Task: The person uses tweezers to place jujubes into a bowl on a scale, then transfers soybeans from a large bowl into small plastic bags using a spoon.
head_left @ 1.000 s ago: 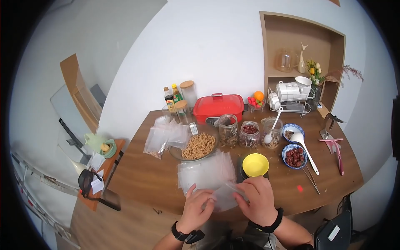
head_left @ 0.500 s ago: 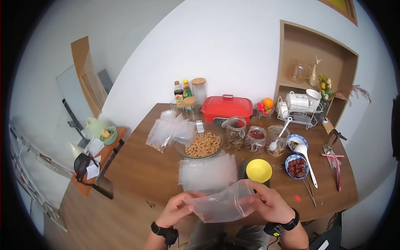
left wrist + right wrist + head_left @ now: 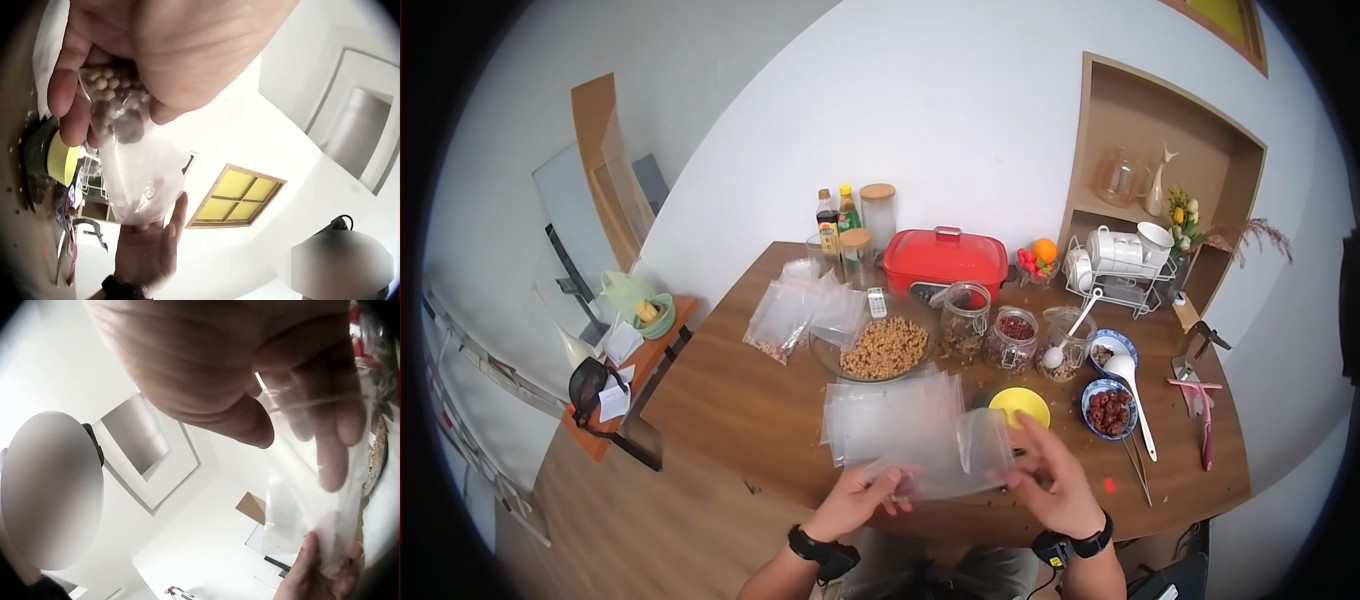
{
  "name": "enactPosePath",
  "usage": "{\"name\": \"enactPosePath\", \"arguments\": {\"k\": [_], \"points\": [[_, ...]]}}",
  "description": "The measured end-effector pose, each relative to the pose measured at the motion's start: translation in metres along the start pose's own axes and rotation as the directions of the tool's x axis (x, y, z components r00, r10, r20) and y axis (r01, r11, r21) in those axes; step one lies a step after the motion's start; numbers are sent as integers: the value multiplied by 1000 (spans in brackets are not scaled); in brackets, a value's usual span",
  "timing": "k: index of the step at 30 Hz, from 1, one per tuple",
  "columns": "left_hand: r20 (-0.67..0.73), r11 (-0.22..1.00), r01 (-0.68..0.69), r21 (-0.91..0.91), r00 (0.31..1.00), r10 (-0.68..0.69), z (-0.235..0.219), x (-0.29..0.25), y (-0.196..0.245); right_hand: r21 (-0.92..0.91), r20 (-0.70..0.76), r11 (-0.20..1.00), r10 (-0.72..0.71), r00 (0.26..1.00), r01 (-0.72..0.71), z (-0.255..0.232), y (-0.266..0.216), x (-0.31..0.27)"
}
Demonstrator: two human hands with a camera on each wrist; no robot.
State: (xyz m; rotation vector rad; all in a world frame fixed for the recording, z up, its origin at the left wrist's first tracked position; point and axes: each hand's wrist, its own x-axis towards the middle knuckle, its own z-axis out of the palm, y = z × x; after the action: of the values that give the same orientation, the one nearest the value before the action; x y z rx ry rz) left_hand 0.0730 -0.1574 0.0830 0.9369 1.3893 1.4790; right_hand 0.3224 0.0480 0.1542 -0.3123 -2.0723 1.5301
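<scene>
A clear zip bag (image 3: 955,465) stretches between both hands above the table's front edge. My left hand (image 3: 855,500) pinches its lower end between thumb and fingers. Inside that end, in the left wrist view, are pale round beans (image 3: 107,94) and a larger dark piece (image 3: 129,127). My right hand (image 3: 1055,490) is at the bag's other end, thumb apart and fingers fairly straight against the film, as the right wrist view shows. Just behind the bag lie a stack of flat clear bags (image 3: 880,415) and a yellow bowl (image 3: 1022,402), partly covered by the bag and right fingers.
A glass bowl of beans (image 3: 885,347), filled bags (image 3: 780,315) and lidded jars (image 3: 1012,340) stand farther back. To the right are a blue-patterned bowl of dried red fruit (image 3: 1109,409), a white ladle (image 3: 1135,400) and a pink-handled tool (image 3: 1206,430). A red cooker (image 3: 945,262) stands by the wall.
The bag has come up from low between the hands, spread out, and now overlaps the stack and yellow bowl. My right fingers have straightened from their earlier grip on its edge.
</scene>
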Motion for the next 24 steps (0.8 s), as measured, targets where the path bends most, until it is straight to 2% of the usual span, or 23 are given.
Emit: {"name": "enactPosePath", "arguments": {"k": [2, 4, 6, 8, 10, 13, 14, 16, 17, 20, 22, 24], "points": [[-98, 997, 0, 83, 995, 8, -19, 10, 4, 40, -231, 996, -70, 971, 81, -8, 26, -7], [-236, 999, 4, 33, 972, 4, -49, 21, 17, -40, -439, 998, -60, 896, 47, -25, 61, -26], [-407, 998, -32, 45, 912, 47, -88, 37, 17, 25, -591, 997, 74, 803, -74, -36, 102, -58], [-502, 991, -82, 109, 856, 126, -120, 54, 28, -18, -684, 985, 114, 720, -173, -39, 135, -90], [-571, 983, -66, 170, 806, 153, -149, 74, 33, -39, -725, 975, 123, 678, -220, -35, 154, -115], [-591, 964, 56, 261, 799, 114, -171, 105, 46, -66, -757, 963, 123, 641, -263, -26, 172, -137], [-565, 946, 91, 311, 818, 107, -176, 116, 49, -75, -765, 959, 120, 633, -273, -26, 177, -141], [-512, 899, 157, 408, 855, 82, -176, 135, 55, -156, -782, 945, 59, 621, -287, -22, 171, -134], [-523, 877, 170, 450, 846, 105, -174, 143, 57, -194, -777, 936, 36, 628, -293, -22, 169, -133], [-459, 803, 131, 582, 868, 190, -172, 167, 62, -245, -784, 918, 1, 621, -311, -21, 171, -131], [-438, 791, 127, 599, 878, 191, -156, 172, 78, -228, -784, 917, 28, 620, -329, -20, 165, -131], [-421, 770, 130, 625, 886, 192, -151, 177, 83, -285, -778, 895, -8, 628, -342, -21, 169, -131]]}}
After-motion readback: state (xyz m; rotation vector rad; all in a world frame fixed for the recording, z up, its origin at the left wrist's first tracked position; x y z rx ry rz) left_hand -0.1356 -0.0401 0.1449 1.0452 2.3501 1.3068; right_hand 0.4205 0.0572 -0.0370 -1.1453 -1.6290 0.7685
